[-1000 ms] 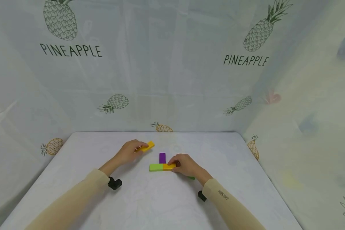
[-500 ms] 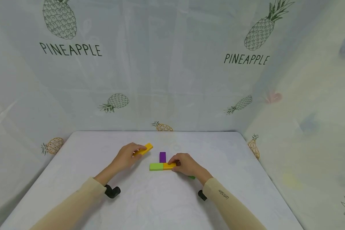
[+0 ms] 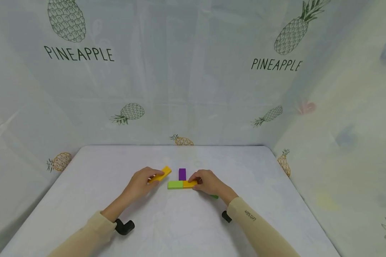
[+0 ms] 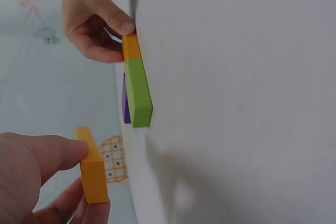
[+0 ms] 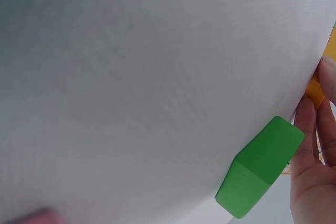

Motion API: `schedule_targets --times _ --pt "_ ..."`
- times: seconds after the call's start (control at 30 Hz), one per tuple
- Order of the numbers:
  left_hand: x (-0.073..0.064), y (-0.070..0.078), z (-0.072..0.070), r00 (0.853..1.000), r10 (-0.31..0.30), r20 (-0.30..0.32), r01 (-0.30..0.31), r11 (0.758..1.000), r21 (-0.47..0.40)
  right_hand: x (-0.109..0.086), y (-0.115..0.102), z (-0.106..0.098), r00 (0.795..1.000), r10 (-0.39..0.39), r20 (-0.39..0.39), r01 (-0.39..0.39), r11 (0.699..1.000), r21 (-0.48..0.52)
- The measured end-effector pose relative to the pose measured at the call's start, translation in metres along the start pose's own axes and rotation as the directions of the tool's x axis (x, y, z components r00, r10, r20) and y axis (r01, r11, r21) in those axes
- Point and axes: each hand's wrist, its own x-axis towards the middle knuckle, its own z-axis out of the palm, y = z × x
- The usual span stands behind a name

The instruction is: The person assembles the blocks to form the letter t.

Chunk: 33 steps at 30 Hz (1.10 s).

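Note:
My left hand (image 3: 140,182) pinches a yellow block (image 3: 165,173) between thumb and fingers. The left wrist view shows that yellow block (image 4: 94,179) raised off the table, tilted, left of the row. On the tabletop, a lime green block (image 3: 175,185) lies end to end with an orange block (image 3: 187,184). Thumb and fingers of my right hand (image 3: 209,182) grip the orange block at its right end, covering part of it. Just behind these two lies a purple block (image 3: 182,174), its end close to their seam.
A dark green block (image 5: 260,166) lies by the right hand, mostly hidden under the wrist in the head view. A blurred pink thing (image 5: 39,217) shows at the right wrist view's corner. Pineapple-print cloth (image 3: 193,89) hangs behind the white table (image 3: 186,228).
My left hand has come back toward the body with the yellow block, down to about the level of the purple block. The right hand keeps its grip on the orange block, unmoved.

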Motion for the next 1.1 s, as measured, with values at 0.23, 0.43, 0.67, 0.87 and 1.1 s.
schedule_targets --times 0.23,0.43,0.67,0.87,1.1 --pt "-0.016 0.009 0.003 1.0 0.008 -0.016 -0.008 1.0 -0.006 0.002 -0.002 -0.001 1.0 -0.004 0.001 0.004 1.0 0.004" --pt "-0.028 0.021 0.006 1.0 -0.006 -0.024 0.005 0.999 -0.047 0.002 -0.001 0.001 1.0 -0.013 -0.005 0.013 1.0 0.01" --pt "-0.035 0.03 0.012 0.998 -0.045 -0.037 0.042 0.996 -0.075 0.002 -0.002 0.003 1.0 -0.023 -0.006 0.023 1.0 -0.002" --pt "-0.037 0.035 0.016 0.998 -0.048 -0.044 0.046 0.997 -0.054 0.0 0.001 0.002 1.0 -0.02 -0.017 0.02 1.0 -0.018" --pt "-0.041 0.044 0.017 0.997 -0.064 -0.042 0.061 0.997 -0.05 -0.001 0.002 0.002 1.0 -0.024 -0.016 0.024 1.0 -0.007"
